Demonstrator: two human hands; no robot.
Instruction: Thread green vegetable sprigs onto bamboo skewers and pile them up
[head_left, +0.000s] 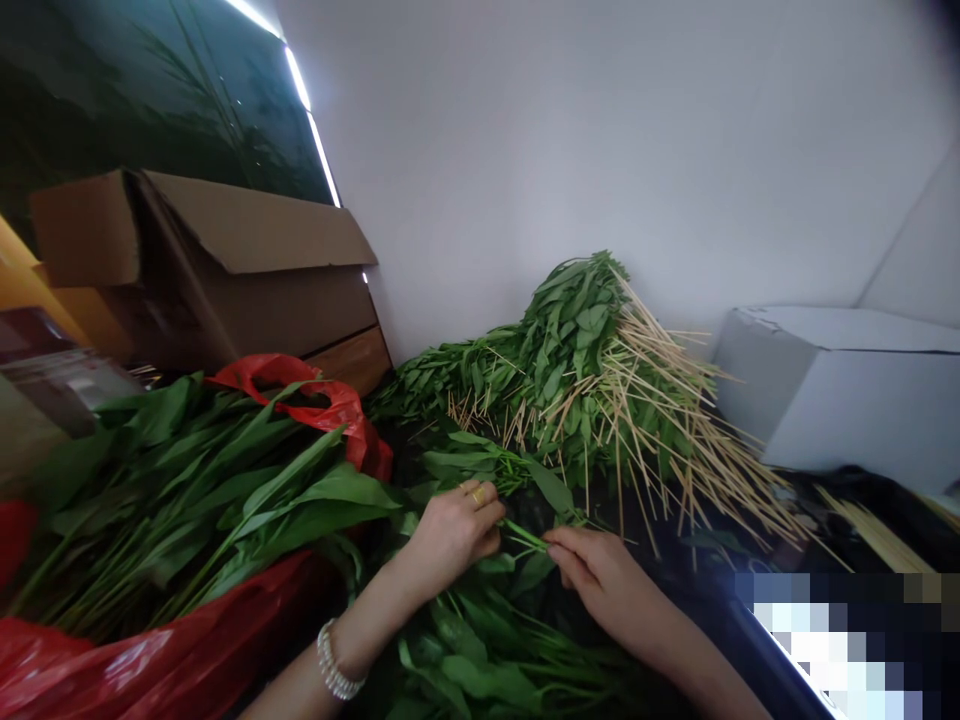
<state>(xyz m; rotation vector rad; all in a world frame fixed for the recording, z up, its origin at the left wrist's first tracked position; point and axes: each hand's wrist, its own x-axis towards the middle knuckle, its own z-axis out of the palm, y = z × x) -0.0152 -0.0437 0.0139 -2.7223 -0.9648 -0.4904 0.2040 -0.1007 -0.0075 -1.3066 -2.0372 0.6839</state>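
Observation:
A small bunch of green stems [527,538] stretches between my two hands. My left hand [456,528], with a gold ring and a pearl bracelet, is closed on one end of it. The fingertips of my right hand [589,566] pinch the other end. Loose leafy greens [487,655] lie under and in front of my hands. More leaves [472,458] rest just behind my left hand. Farther back is a tall heap of leafy greens on thin wooden skewers [652,400], their bare ends pointing right and toward me.
On the left, a red plastic bag [225,630] is full of long-stemmed leafy greens [195,490]. Behind it stands an open cardboard box [262,300]. A white box [862,390] sits at the right against the wall, with bare skewers [874,530] in front of it.

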